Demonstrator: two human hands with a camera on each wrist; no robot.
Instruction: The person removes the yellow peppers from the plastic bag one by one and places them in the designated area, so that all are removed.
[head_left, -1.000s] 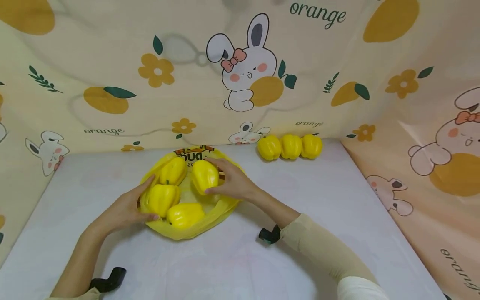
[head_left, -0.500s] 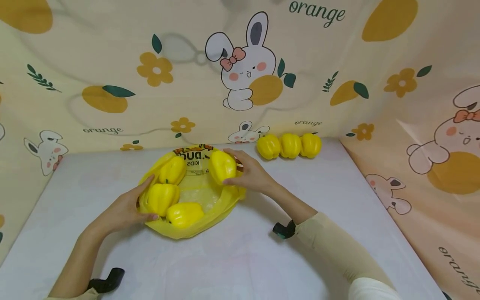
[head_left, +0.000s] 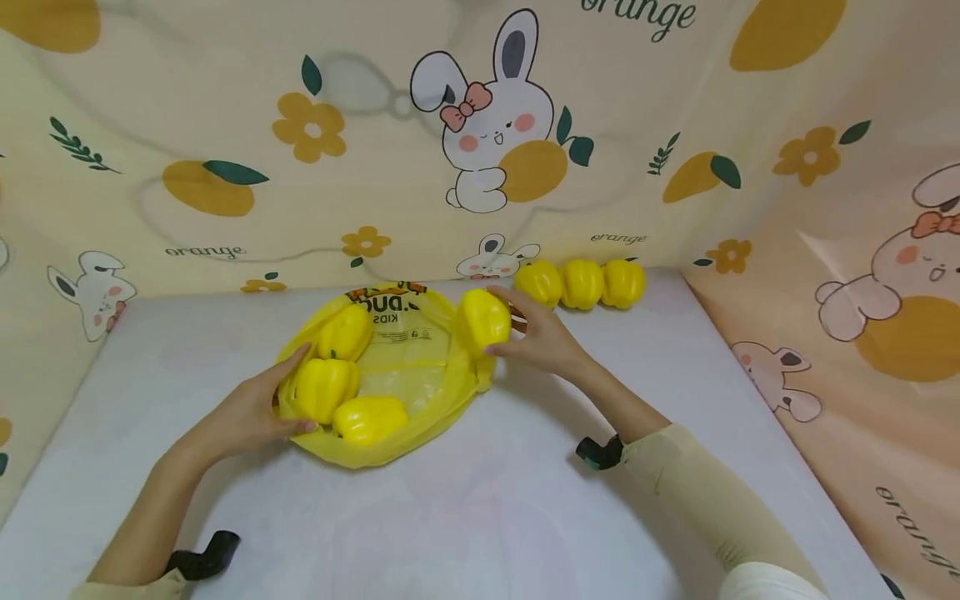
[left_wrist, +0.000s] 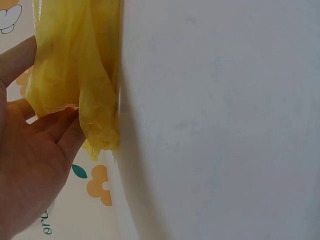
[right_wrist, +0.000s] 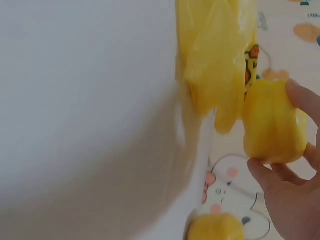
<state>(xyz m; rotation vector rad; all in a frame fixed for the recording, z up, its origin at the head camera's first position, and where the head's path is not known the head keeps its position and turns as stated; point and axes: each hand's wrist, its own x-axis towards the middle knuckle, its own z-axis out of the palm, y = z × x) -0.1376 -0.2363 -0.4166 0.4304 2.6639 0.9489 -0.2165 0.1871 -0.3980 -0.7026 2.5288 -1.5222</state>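
Right hand (head_left: 547,337): thumb and fingers grasping one yellow bell pepper (head_left: 482,321), at the right rim of the yellow bag (head_left: 427,421). From the right wrist the pepper shows just beside the plastic; whether the two touch, I cannot tell.

Left hand (head_left: 243,412): gripping the bag's left side, thumb toward the table's near edge, some fingers hidden behind the plastic.

Bag sits left of centre on the white table (head_left: 465,533), mouth up, its far rim by the far edge — dark lettering inside, mirror-reversed. Within it, three peppers: the far one (head_left: 345,332), the middle one (head_left: 326,390) with a green stem, and the near one (head_left: 371,419) on its side.

Row of three peppers (head_left: 582,283) along the table's far edge, toward the far right corner; my right fingers overlap the leftmost in the head view. Patterned backdrop (head_left: 360,50) rises behind.
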